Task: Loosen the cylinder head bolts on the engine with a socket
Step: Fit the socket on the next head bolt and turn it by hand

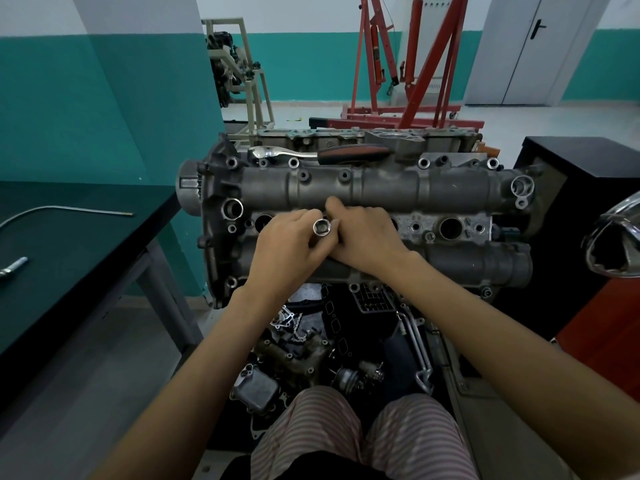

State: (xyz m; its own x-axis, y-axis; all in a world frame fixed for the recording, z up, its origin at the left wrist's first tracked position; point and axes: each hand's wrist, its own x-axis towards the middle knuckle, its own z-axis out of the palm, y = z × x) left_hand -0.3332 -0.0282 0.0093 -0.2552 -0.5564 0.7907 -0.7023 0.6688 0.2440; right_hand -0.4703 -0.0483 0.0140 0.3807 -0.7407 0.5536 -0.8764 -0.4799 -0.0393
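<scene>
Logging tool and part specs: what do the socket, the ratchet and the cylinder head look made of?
Socket, gripped by the left hand: polished, likely chromed steel, with mirror glints. Ratchet: same bright metal head, dark handle with reddish inlay, probably rubber or plastic. Cylinder head: dull grey cast metal, likely aluminium, with a rough matte surface.

A teal-painted wall (86, 109), white above, rises to the left of the hands and runs on along the back of the room. Below it, left of the hands, stands a dark-topped workbench (69, 244) on grey metal legs. Far beyond the hands a red engine hoist (408, 64) rests on the pale floor (554, 123), with a beige metal stand (249, 81) to its left. A white double door (533, 46) with a dark handle is set far right. A black cabinet (571, 157) stands right of the hands.
</scene>
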